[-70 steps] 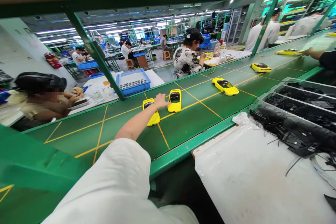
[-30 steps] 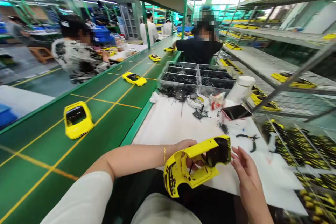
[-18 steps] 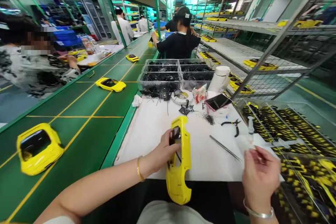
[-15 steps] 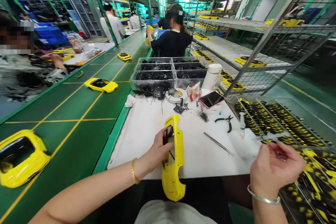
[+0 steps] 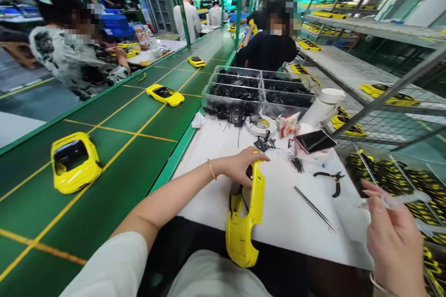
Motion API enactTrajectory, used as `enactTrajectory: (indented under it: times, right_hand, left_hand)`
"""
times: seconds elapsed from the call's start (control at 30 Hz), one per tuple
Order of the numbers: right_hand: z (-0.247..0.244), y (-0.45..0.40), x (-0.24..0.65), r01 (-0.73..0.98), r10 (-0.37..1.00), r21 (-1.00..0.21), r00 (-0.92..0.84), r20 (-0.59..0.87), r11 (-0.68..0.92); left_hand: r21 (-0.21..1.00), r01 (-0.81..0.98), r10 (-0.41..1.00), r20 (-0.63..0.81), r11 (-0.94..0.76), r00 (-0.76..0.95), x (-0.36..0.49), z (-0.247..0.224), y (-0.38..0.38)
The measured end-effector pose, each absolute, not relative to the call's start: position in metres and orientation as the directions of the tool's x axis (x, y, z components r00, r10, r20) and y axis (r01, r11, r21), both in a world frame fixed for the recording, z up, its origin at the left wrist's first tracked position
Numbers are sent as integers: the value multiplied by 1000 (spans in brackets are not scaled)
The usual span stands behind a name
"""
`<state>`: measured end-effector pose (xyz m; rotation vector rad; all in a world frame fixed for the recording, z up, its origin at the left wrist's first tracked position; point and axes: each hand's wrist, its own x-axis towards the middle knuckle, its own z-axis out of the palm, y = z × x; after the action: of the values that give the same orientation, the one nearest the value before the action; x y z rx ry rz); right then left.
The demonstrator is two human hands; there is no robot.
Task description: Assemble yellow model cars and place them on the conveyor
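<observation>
My left hand (image 5: 245, 167) is closed around the upper end of a yellow toy car body (image 5: 244, 236), which stands tilted over the table's front edge. Its side with the door and wheel cut-outs faces right. On the right, my right hand (image 5: 395, 236) pinches a clear syringe (image 5: 409, 197), partly hidden and blurred by motion. A second syringe (image 5: 432, 228) shows just behind that hand. Nearest to it on the white tabletop (image 5: 278, 213) are black-handled pliers (image 5: 332, 181) and metal tweezers (image 5: 315, 209).
Left of me runs a green conveyor belt (image 5: 125, 158) carrying yellow car bodies (image 5: 75, 162). Behind the tabletop stand a divided clear bin (image 5: 232, 95) of black parts and a white jug (image 5: 324, 104). A phone (image 5: 315, 140) lies nearby. Bins of yellow-black parts (image 5: 404, 171) flank the right; co-workers sit around.
My right hand has moved onto a syringe and picked it up. The left hand has shifted to the car body's upper end. The view has turned left.
</observation>
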<state>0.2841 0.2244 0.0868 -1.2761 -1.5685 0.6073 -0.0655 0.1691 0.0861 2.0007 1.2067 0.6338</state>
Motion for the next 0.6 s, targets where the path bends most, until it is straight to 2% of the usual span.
enactTrajectory:
  times: [0.07,0.13,0.27,0.33,0.4,0.5,0.6]
  right_hand:
    - [109,202,259,246,954,-925,0,299,289]
    - [125,182,229,6,968,-978,-144,207,210]
    - [141,165,176,-358,875,-932,-433,215,52]
    - [146,167,159,-418,820,-906,-542,186,-71]
    - [151,171,148,-392,760,-906,-634,141,-159]
    - [156,177,139,-323,695,-926,-712,102,-195]
    - [155,181,135,-321,696,-923,-712,87,-213]
  left_hand:
    - [773,552,907,71,-312,414,-58,82,169]
    - [775,554,925,101,-304,367,-51,77,166]
    - [787,553,953,146,-273,264,-43,70,158]
    - [787,557,958,147,-264,246,-44,69,155]
    - [782,558,952,140,-276,274,-47,70,155]
    - [791,530,926,118,-306,359,-56,74,156]
    - [820,487,912,97,-300,397,-63,77,158]
